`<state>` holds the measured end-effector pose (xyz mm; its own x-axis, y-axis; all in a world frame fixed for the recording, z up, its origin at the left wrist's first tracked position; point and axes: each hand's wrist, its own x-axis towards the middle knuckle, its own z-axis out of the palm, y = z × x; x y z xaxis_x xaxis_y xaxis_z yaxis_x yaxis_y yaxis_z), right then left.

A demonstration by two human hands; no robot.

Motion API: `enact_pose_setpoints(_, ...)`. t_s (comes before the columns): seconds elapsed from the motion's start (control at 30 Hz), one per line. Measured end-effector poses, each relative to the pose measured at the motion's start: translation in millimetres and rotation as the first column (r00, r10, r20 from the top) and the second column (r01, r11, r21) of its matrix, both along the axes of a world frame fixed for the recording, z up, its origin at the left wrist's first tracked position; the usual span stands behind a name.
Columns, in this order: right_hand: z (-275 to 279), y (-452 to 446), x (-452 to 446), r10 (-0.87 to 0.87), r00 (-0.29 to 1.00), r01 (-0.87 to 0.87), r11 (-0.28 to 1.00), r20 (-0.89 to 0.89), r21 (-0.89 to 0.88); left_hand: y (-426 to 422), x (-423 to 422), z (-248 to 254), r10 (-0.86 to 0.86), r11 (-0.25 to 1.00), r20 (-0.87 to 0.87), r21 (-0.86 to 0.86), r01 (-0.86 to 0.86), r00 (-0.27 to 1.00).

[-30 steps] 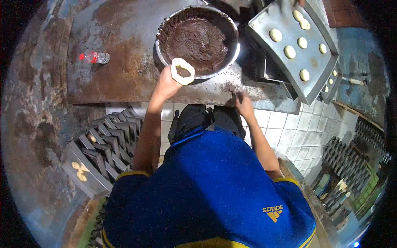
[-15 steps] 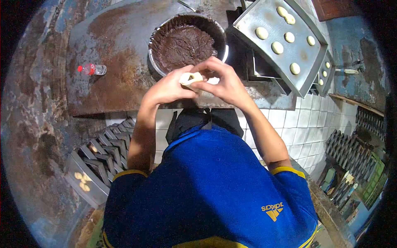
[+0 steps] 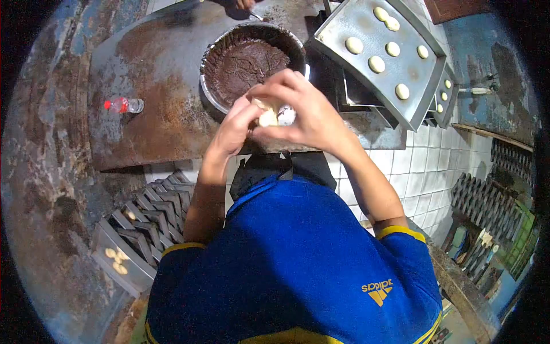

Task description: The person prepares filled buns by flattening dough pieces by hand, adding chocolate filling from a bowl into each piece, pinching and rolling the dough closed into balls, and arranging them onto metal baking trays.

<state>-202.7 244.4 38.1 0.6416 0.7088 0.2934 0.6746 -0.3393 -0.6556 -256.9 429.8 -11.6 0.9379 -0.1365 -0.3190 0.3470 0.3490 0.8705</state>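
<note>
Between my two hands, over the table's near edge, is a pale dough piece [image 3: 267, 117]. My left hand [image 3: 234, 127] is wrapped round its left side. The curved fingers of my right hand [image 3: 303, 112] hold it from above and from the right. A whitish patch shows beside the dough under my right fingers; what it is I cannot make out. Just beyond my hands stands a round metal bowl [image 3: 204, 86] of dark brown paste [image 3: 243, 67]. The dough's opening is mostly hidden by my fingers.
Dough rounds [image 3: 376, 63] lie on a tilted metal tray [image 3: 421, 97] at the right, above other trays. A red-capped bottle [image 3: 135, 105] lies on the table [image 3: 154, 74] at left. Another person's hand [image 3: 245, 4] touches a utensil behind the bowl. Stacked trays [image 3: 123, 266] stand lower left.
My right hand has come up from the table's edge to the dough and now closes round it with my left. The dough's wide opening has narrowed. Another person's hand has appeared behind the bowl.
</note>
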Motion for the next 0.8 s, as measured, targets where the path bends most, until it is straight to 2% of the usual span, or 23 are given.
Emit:
enact_pose_setpoints(0.03,-2.1,-3.3,2.5,-0.032,0.991,0.043,0.996,-0.133,0.078,3.8,0.9,1.3,-0.013,0.994,-0.077,-0.108,0.005,0.997)
enact_pose_setpoints(0.07,-2.9,-6.4,4.2,-0.054,0.962,0.096,0.984,-0.267,0.148,10.9,1.3,0.2,-0.014,0.994,-0.075,-0.109,0.006,0.997)
enact_pose_setpoints(0.13,3.4,-10.8,3.4,-0.092,0.955,0.141,0.978,-0.283,0.157,21.5,2.5,-2.2,-0.217,0.913,0.021,-0.349,0.211,0.976)
enact_pose_setpoints(0.17,0.4,-13.5,2.2,-0.123,0.91,0.213,0.958,-0.396,0.192,16.3,-0.5,-3.4,-0.182,0.974,0.007,-0.14,0.181,0.983)
enact_pose_setpoints(0.2,-3.5,-16.1,1.4,-0.143,0.853,0.286,0.933,-0.503,0.219,7.3,0.3,-0.9,-0.185,0.972,0.009,-0.143,0.185,0.983)
enact_pose_setpoints(0.23,-8.7,-17.5,2.7,-0.136,0.902,0.252,0.936,-0.41,0.245,-3.1,1.5,3.1,-0.122,0.992,0.097,0.002,0.123,0.988)
enact_pose_setpoints(0.27,-9.3,-19.6,2.7,-0.139,0.902,0.254,0.936,-0.409,0.244,-8.8,2.7,5.2,-0.071,0.989,0.192,0.141,0.044,0.979)
enact_pose_setpoints(0.3,-4.6,-20.5,2.4,-0.172,0.914,0.272,0.932,-0.367,0.239,-5.5,4.3,2.5,-0.094,0.995,0.061,0.035,0.092,0.994)
enact_pose_setpoints(0.33,3.4,-21.7,1.9,-0.205,0.924,0.288,0.928,-0.323,0.235,-9.0,5.2,0.5,-0.096,0.995,0.063,0.033,0.095,0.993)
enact_pose_setpoints(0.37,20.2,-25.9,-3.9,-0.258,0.915,0.301,0.948,-0.311,0.101,-14.4,7.0,-1.3,-0.028,0.999,0.05,-0.038,0.03,0.998)
enact_pose_setpoints(0.4,18.9,-27.3,-2.5,-0.257,0.916,0.3,0.948,-0.309,0.101,-21.0,8.7,-0.8,0.04,0.994,0.029,-0.106,-0.037,0.999)
enact_pose_setpoints(0.43,15.0,-28.0,-2.0,-0.26,0.956,0.27,0.961,-0.137,0.062,-31.4,11.9,1.4,0.073,0.989,0.044,-0.134,-0.067,0.996)
enact_pose_setpoints(0.47,10.3,-29.6,-0.6,-0.217,0.974,0.222,0.973,-0.069,0.066,-36.5,13.2,4.9,0.071,0.989,0.045,-0.132,-0.064,0.996)
enact_pose_setpoints(0.53,1.0,-35.5,3.8,-0.138,0.99,0.137,0.989,0.033,0.053,-45.7,14.3,13.2,0.014,0.99,-0.063,-0.14,-0.022,0.998)
enact_pose_setpoints(0.6,-11.5,-43.4,9.3,-0.203,0.976,0.212,0.968,-0.078,0.134,-49.4,19.1,19.9,-0.024,0.985,-0.1,-0.175,0.006,0.995)
enact_pose_setpoints(0.67,-15.0,-51.5,14.7,-0.297,0.927,0.347,0.911,-0.228,0.224,-57.0,26.2,23.5,0.046,0.97,-0.093,-0.234,-0.066,0.995)
enact_pose_setpoints(0.7,-17.9,-55.3,15.3,-0.288,0.855,0.441,0.842,-0.431,0.312,-65.9,32.5,28.6,0.108,0.979,0.003,-0.173,-0.105,0.994)
enact_pose_setpoints(0.73,-20.6,-66.1,20.4,-0.25,0.799,0.463,0.836,-0.547,0.294,-72.7,37.6,36.2,0.121,0.988,0.072,-0.103,-0.113,0.99)
enact_pose_setpoints(0.77,-20.8,-71.8,21.6,-0.085,0.633,0.543,0.757,-0.769,0.363,-85.8,42.4,44.9,0.179,0.983,0.119,-0.062,-0.172,0.977)
enact_pose_setpoints(0.8,-18.5,-76.6,20.0,0.124,0.421,0.634,0.668,-0.898,0.39,-100.7,48.2,57.7,0.233,0.972,0.167,-0.023,-0.232,0.958)
